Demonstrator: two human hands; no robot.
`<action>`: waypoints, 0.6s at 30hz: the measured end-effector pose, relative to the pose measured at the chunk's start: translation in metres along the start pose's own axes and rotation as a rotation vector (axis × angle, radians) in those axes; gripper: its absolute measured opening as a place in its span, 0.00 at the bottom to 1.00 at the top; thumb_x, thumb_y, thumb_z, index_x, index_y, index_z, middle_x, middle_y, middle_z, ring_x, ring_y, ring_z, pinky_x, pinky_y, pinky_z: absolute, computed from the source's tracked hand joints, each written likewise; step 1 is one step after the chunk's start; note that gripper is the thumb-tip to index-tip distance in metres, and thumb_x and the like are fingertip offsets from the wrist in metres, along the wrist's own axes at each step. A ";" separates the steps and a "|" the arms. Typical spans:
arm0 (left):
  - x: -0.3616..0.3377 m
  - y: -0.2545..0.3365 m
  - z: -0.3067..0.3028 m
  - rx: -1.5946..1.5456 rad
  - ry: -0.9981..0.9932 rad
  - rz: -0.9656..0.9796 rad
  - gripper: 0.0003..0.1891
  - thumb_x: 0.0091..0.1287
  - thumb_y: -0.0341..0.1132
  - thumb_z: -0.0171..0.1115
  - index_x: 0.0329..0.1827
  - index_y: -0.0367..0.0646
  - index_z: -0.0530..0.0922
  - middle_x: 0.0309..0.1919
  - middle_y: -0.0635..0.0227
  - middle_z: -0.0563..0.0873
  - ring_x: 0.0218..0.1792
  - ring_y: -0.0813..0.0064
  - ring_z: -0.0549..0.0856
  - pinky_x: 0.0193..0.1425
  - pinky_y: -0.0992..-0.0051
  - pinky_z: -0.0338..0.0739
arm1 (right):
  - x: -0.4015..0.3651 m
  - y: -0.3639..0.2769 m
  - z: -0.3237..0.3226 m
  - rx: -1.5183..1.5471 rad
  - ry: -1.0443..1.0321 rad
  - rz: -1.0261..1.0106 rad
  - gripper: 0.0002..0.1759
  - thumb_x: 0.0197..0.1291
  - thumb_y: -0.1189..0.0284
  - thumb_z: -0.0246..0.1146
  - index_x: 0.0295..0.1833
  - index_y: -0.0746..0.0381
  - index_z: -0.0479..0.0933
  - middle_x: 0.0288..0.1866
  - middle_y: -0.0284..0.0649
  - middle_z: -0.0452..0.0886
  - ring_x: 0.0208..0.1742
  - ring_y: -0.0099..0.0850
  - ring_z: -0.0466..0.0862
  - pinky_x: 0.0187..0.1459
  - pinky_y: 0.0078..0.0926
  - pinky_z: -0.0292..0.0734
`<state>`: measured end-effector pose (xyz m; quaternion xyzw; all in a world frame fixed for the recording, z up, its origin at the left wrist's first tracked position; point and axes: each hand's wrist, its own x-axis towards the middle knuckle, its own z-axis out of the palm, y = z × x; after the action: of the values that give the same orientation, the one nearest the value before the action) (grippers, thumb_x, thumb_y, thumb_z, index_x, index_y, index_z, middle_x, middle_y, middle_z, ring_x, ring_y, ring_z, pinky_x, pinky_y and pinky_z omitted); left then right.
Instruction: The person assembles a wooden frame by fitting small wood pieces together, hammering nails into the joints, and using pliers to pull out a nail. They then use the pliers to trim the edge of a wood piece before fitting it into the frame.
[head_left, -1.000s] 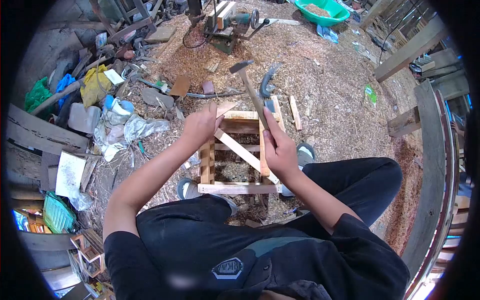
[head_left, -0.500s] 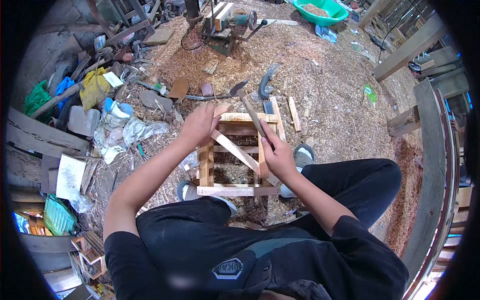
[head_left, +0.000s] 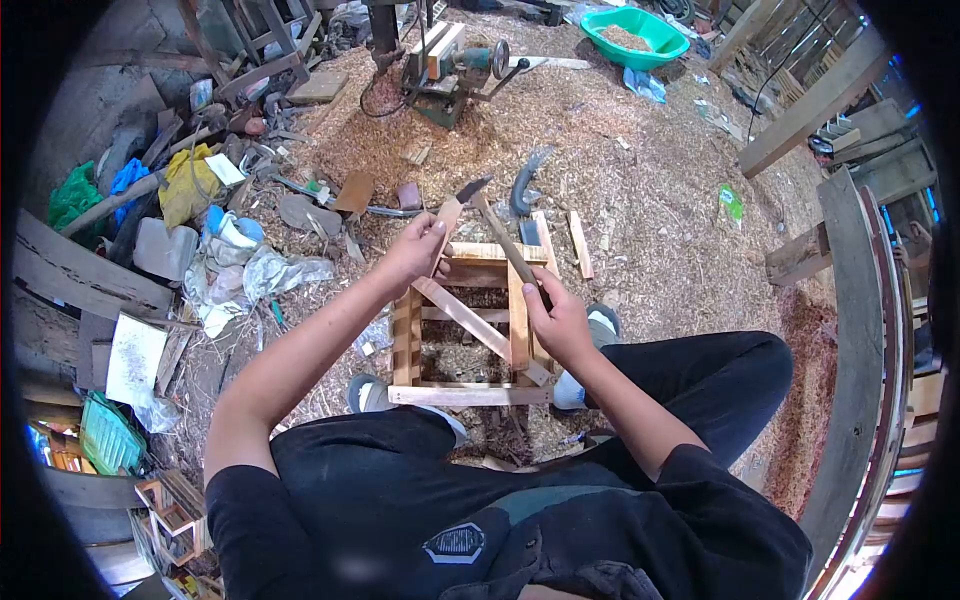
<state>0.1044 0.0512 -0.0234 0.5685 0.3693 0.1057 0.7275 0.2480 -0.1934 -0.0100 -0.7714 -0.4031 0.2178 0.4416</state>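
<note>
In my left hand is a short light wooden strip, held upright above the far left corner of a wooden frame. My right hand grips the wooden handle of a tool with a dark pointed metal head. Its head is right at the top of the strip, overlapping it in this view. The frame stands on the ground between my feet, built of square posts and rails. A loose slat lies diagonally across it.
Wood shavings cover the ground. Past the frame lie a curved dark pipe-like piece and a wooden stick. Farther off are a machine with a handwheel and a green basin. Plastic bags and scrap litter the left.
My left hand has turned the strip from nearly level to upright. The tool in my right hand now has its head close against the strip's top. The view has shifted slightly.
</note>
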 end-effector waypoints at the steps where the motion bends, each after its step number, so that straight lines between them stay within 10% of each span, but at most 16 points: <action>1: -0.010 0.011 0.006 0.031 0.001 0.020 0.14 0.90 0.48 0.46 0.59 0.49 0.71 0.33 0.73 0.79 0.21 0.80 0.76 0.25 0.78 0.72 | 0.000 -0.003 -0.001 -0.002 0.001 -0.007 0.21 0.78 0.64 0.62 0.69 0.62 0.80 0.34 0.46 0.85 0.32 0.29 0.82 0.39 0.31 0.79; 3: -0.006 0.010 0.001 0.087 -0.023 0.075 0.13 0.90 0.48 0.46 0.60 0.50 0.70 0.32 0.74 0.78 0.20 0.81 0.75 0.24 0.79 0.71 | -0.002 -0.010 -0.003 -0.008 0.020 -0.017 0.18 0.78 0.62 0.62 0.64 0.59 0.82 0.35 0.53 0.87 0.33 0.49 0.88 0.38 0.42 0.81; 18: -0.007 0.007 0.002 0.410 0.092 0.272 0.20 0.89 0.47 0.49 0.38 0.43 0.75 0.23 0.75 0.78 0.20 0.81 0.77 0.24 0.73 0.71 | 0.010 0.017 0.011 0.041 -0.181 0.143 0.19 0.81 0.57 0.58 0.56 0.64 0.77 0.33 0.50 0.84 0.38 0.44 0.86 0.45 0.43 0.79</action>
<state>0.1027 0.0477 -0.0139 0.7434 0.3358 0.1511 0.5583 0.2535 -0.1840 -0.0299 -0.7663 -0.3806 0.3255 0.4024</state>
